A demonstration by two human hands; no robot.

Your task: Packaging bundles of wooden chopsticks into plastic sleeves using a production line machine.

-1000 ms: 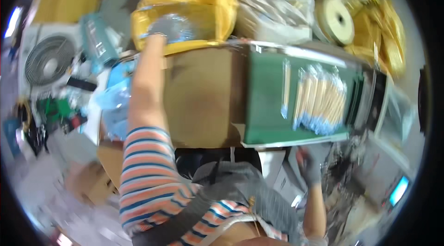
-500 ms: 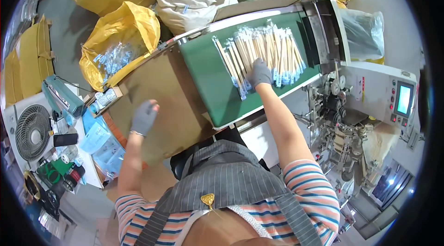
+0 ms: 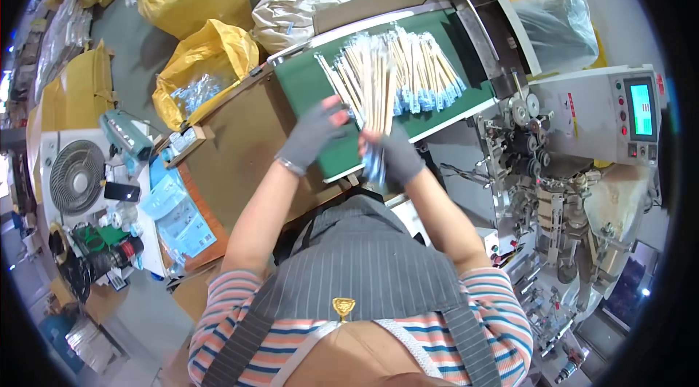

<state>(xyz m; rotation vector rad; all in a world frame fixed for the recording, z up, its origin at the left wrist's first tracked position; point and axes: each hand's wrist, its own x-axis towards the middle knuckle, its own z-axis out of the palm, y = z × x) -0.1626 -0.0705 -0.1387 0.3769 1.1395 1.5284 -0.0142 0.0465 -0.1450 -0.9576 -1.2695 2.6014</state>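
Note:
A bundle of wrapped wooden chopsticks (image 3: 378, 88), pale sticks in clear sleeves with blue printed ends, is lifted in my right hand (image 3: 399, 157). The gloved fingers close round its near, blue end; motion blurs it a little. My left hand (image 3: 313, 133), in a grey glove with bare fingertips, is at the bundle's left with thumb and fingers apart, holding nothing. More wrapped chopsticks (image 3: 426, 74) lie side by side on the green conveyor belt (image 3: 295, 85), blue ends toward me. The bundle partly covers those behind it.
Left of the belt is a brown board (image 3: 240, 147). Past it stands a yellow sack (image 3: 233, 45) with clear-and-blue wrappers inside. A machine with a lit screen (image 3: 641, 109) and rollers (image 3: 528, 107) is on the right. A fan (image 3: 76, 177) and a phone (image 3: 121, 191) sit at left.
My right hand has drawn back toward me from the row, now with a bundle of chopsticks in it. My left hand has come right, from over the brown board to the belt's edge.

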